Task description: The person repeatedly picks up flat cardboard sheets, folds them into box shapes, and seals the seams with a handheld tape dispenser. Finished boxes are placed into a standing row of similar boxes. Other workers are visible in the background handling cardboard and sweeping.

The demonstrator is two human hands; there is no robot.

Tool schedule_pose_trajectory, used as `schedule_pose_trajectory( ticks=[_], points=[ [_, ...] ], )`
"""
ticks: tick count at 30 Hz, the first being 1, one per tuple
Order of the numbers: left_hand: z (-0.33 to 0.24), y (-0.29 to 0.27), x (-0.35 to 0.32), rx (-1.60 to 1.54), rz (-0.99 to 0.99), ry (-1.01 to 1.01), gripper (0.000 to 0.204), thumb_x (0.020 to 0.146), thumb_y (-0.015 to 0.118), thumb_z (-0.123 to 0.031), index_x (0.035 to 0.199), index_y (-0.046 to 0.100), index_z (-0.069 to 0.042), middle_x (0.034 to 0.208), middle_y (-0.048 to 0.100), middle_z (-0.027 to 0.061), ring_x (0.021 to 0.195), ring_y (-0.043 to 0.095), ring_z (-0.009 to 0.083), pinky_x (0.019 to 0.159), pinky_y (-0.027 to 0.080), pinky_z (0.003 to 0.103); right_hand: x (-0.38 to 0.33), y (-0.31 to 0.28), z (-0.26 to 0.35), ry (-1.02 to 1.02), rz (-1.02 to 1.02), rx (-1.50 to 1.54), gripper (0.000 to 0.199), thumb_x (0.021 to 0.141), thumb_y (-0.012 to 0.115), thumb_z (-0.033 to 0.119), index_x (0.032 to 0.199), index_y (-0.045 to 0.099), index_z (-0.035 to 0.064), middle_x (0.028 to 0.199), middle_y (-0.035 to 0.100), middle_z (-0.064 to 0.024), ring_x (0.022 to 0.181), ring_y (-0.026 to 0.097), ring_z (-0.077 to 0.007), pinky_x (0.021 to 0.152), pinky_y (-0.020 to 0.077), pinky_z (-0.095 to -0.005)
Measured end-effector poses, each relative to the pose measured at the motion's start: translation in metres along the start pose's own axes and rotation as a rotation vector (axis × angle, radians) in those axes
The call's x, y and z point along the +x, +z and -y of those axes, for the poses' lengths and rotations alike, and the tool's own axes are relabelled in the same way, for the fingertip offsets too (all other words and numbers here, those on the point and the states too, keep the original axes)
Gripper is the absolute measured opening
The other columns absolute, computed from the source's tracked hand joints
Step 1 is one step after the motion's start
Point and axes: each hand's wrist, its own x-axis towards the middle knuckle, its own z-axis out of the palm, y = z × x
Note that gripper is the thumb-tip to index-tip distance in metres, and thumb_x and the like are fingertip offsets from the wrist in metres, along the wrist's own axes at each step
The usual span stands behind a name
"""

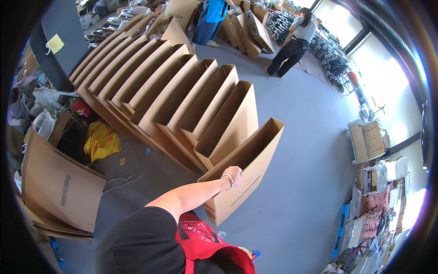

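Note:
My left hand [233, 176] is closed over the near long wall of a narrow, open-topped cardboard box [244, 185], its fingers bent over the top edge. This box stands tilted on the floor at the front end of a long row of similar boxes [228, 118], which lean one behind another. Their open tops face up, and the inside of the held box is dark. Past the edge of my red apron [200, 233] a small blue and orange thing [255, 254] shows, too little of it to name. My right hand does not show.
Flat cardboard sheets [64, 187] lean at the left, by a yellow bag [102, 139] and plastic-wrapped heaps. Two people stand at the back, one in a blue top [213, 18], one in grey [303, 34]. A wire cart [367, 141] and stacked goods [376, 205] line the right side.

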Motion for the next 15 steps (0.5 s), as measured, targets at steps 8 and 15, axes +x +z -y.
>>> schedule_pose_trajectory(
  ticks=[8, 15],
  points=[
    [-0.017, -0.019, 0.072, -0.094, -0.21, -0.084, 0.027, 0.093, 0.063, -0.026, 0.089, 0.074, -0.001, 0.1, 0.074, 0.0253, 0.097, 0.072, 0.0433, 0.088, 0.057, 0.051, 0.037, 0.033, 0.055, -0.01, 0.032, -0.129, 0.034, 0.093, 0.069, 0.025, 0.121, 0.062, 0.0083, 0.11, 0.064, -0.0069, 0.101, 0.064, -0.0217, 0.08, 0.0544, -0.0408],
    [0.019, -0.053, 0.066, 0.021, -0.125, -0.132, 0.056, 0.094, 0.069, -0.022, 0.146, 0.053, -0.007, 0.148, 0.055, 0.0208, 0.139, 0.051, 0.0398, 0.114, 0.047, 0.049, 0.089, -0.008, 0.084, -0.43, 0.349, -0.669, 0.029, 0.094, 0.069, 0.021, 0.119, 0.062, 0.0077, 0.106, 0.063, -0.0075, 0.099, 0.064, -0.0218, 0.076, 0.0553, -0.0417]
  ],
)
